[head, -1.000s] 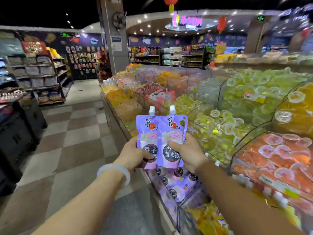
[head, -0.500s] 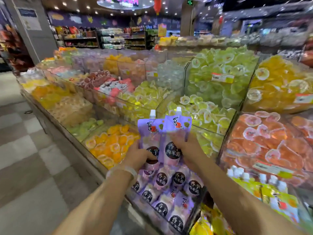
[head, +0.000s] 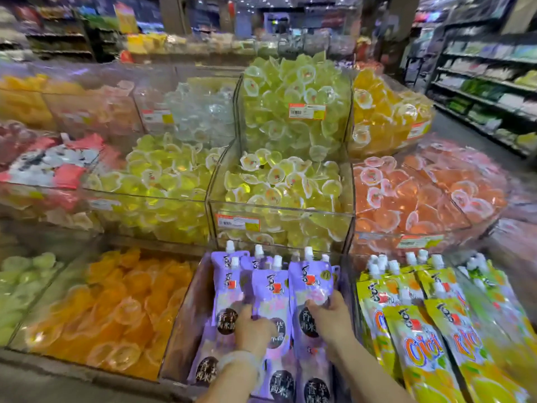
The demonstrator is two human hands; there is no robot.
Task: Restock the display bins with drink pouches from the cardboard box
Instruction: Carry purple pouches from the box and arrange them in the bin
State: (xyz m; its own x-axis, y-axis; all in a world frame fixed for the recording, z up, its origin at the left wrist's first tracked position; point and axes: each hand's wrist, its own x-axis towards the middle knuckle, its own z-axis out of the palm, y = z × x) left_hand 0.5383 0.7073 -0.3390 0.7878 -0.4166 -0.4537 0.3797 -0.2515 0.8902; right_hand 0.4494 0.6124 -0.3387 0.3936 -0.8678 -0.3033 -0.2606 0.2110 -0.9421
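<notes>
Low centre of frame: left hand [head: 252,330] and right hand [head: 329,317] each pinched a purple drink pouch [head: 270,298] over the purple bin [head: 186,330]. Probably soft, slick; best held mid-body. Beyond, upper frame: jelly cups [head: 279,181].

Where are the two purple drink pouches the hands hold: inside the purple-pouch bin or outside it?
Inside. The left hand and right hand press both purple drink pouches onto others within the purple-pouch bin.

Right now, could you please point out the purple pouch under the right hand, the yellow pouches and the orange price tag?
purple pouch [head: 310,282]: head view, upper front panel.
yellow pouches [head: 418,344]: head view, front of a near pouch.
orange price tag [head: 307,111]: head view, label's middle.
</notes>
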